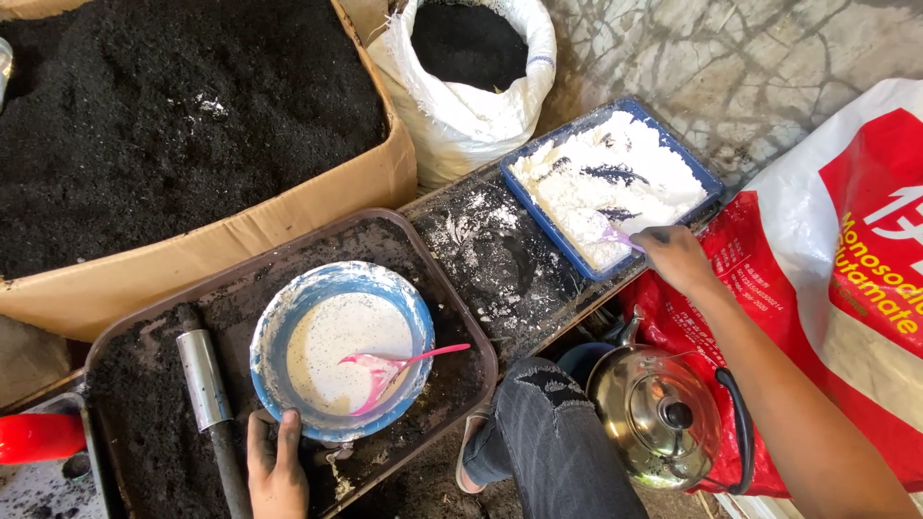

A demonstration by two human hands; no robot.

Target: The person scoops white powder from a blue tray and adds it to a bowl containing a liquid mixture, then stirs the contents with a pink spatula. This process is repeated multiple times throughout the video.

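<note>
My left hand (pixel 277 469) rests on the near rim of a blue bowl (pixel 275 317) that holds white liquid paste and a pink spoon (pixel 385 365). The bowl sits in a dark tray (pixel 423 250) dusted with black powder. A metal cylinder tool (pixel 204 380) lies in the tray left of the bowl. My right hand (pixel 679 258) reaches to a blue tray (pixel 710 183) of white powder and grips a small purple scoop (pixel 615 235) dug into the powder.
A cardboard box (pixel 240 235) of black powder fills the upper left. A white sack (pixel 461 115) of black powder stands behind. A steel kettle (pixel 659 413) sits by my knee (pixel 543 432). A red and white bag (pixel 846 250) lies at right. A red object (pixel 34 437) is at far left.
</note>
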